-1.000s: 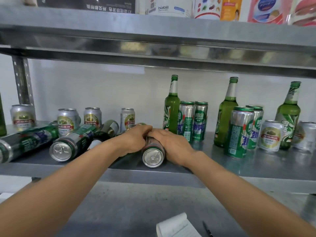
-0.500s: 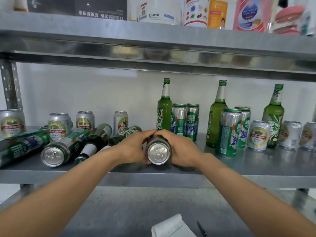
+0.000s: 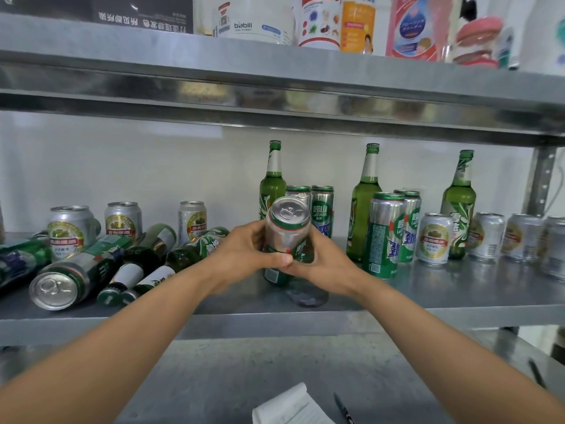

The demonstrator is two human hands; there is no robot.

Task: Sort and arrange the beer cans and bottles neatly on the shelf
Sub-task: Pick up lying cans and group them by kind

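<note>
1. Since half a second ago the tall can (image 3: 286, 231) has come up off its side. It was lying with its top facing me, and now both hands are tipping it toward upright, the top still leaning my way.
2. The left hand (image 3: 241, 255) is wrapping its grip round the can's left side, thumb across the front. The right hand (image 3: 324, 264) is curling its grip round the right side, so both are holding it firmly.
3. The can is sitting at the middle front of the shelf (image 3: 428, 313), just before a standing green bottle (image 3: 272, 185) and a pair of tall cans (image 3: 322, 206). Its base is low over the shelf, but I cannot tell whether it is touching.
4. I am reading this as the righting step, with the can probably going to join that pair. To the left, a fallen can (image 3: 70, 280) and fallen bottles (image 3: 134, 270) are lying on their sides, not yet sorted.
5. "LAOSHAN" is showing on the pair behind, and "babili" on a white tub (image 3: 244, 22) on the shelf above. The short cans (image 3: 434, 238) are carrying a gold-and-red crest whose characters I cannot read.
</note>
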